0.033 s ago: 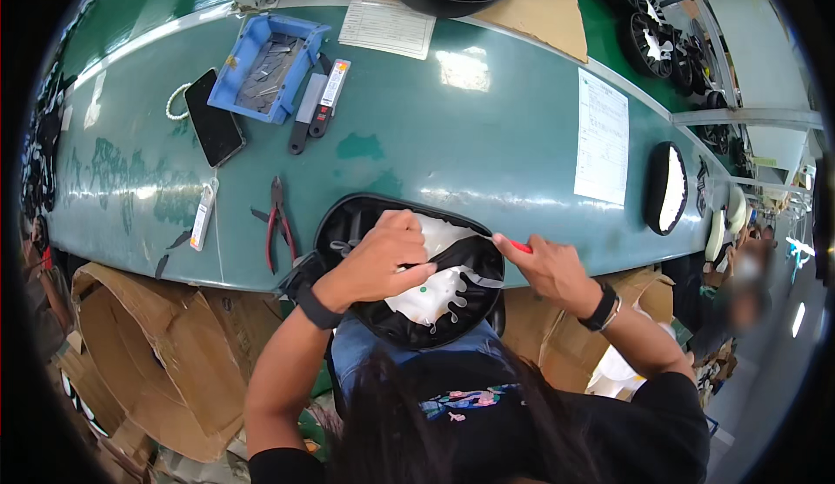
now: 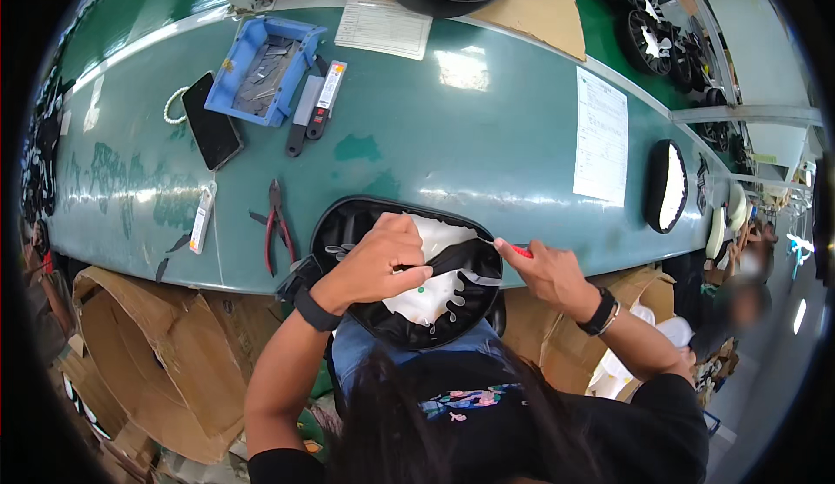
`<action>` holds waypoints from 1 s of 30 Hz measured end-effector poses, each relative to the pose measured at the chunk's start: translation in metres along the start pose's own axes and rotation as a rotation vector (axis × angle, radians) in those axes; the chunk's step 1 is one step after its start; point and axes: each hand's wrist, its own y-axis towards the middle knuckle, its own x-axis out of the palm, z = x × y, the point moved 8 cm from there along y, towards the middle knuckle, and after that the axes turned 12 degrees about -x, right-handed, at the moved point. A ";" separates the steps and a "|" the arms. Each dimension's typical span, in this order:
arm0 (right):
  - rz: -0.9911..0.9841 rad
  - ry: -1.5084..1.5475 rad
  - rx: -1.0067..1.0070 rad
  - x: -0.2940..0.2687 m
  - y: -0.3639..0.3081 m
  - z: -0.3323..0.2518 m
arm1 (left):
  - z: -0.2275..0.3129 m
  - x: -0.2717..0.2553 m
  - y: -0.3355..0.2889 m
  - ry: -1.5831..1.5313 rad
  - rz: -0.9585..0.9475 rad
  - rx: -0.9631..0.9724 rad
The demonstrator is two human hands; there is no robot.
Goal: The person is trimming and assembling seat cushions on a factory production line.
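Observation:
In my lap, against the table's front edge, rests a rounded black padded piece (image 2: 348,223) with a white insert (image 2: 426,301) in its hollow. My left hand (image 2: 383,258) is closed over it, fingers curled and thumb pointing right, pinching a black strip of cover material (image 2: 457,256) that crosses the white insert. At the piece's right rim, my right hand (image 2: 552,273) is wrapped round a red-handled tool (image 2: 523,251). A thin metal tip shows left of the fingers, close to the strip's end; the tool's exact kind is hidden by the hand.
Red-handled pliers (image 2: 277,227), a cutter knife (image 2: 203,216), a phone (image 2: 215,127), two more cutters (image 2: 315,106) and a blue bin of blades (image 2: 283,101) lie leftward. Papers (image 2: 600,136) and another black-and-white piece (image 2: 667,186) are rightward. Cardboard boxes (image 2: 148,353) stand below the table edge.
Both hands stay almost in place. The tool's thin metal tip shows more plainly between the right hand and the black strip, whose right end has shifted slightly down.

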 end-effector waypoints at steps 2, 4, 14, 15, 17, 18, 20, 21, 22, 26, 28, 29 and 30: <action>-0.031 0.039 0.102 0.015 -0.007 0.008 | 0.008 0.023 0.017 0.143 -0.043 0.032; 0.152 0.105 0.063 0.006 -0.001 0.006 | 0.018 0.042 0.037 0.332 0.162 0.051; 0.173 0.331 0.446 0.047 -0.044 -0.038 | -0.004 -0.007 0.047 -1.016 0.260 -0.052; 0.215 0.280 0.451 0.044 -0.043 -0.036 | -0.007 0.003 0.051 -1.092 0.205 -0.250; 0.182 0.279 0.463 0.038 -0.039 -0.031 | -0.018 0.034 0.055 -0.132 0.040 -0.231; 0.140 0.289 0.474 0.036 -0.039 -0.030 | -0.005 0.053 0.052 0.456 0.090 -0.149; 0.154 0.329 0.502 0.028 -0.036 -0.023 | -0.007 0.075 0.054 0.579 -0.003 -0.241; 0.155 0.319 0.493 0.026 -0.033 -0.022 | 0.013 0.075 0.059 0.568 0.069 -0.026; 0.155 0.309 0.483 0.026 -0.031 -0.023 | 0.029 0.074 0.061 0.549 0.139 0.188; 0.246 0.332 0.556 0.046 -0.035 -0.041 | 0.013 0.065 0.079 0.005 0.012 0.191; 0.329 0.378 0.615 0.060 -0.048 -0.065 | -0.005 0.047 0.085 -0.756 -0.019 -0.071; 0.373 0.427 0.634 0.060 -0.050 -0.073 | -0.003 0.047 0.083 -0.955 -0.037 -0.085; 0.419 0.476 0.652 0.059 -0.051 -0.078 | 0.000 0.047 0.081 -1.153 -0.055 -0.101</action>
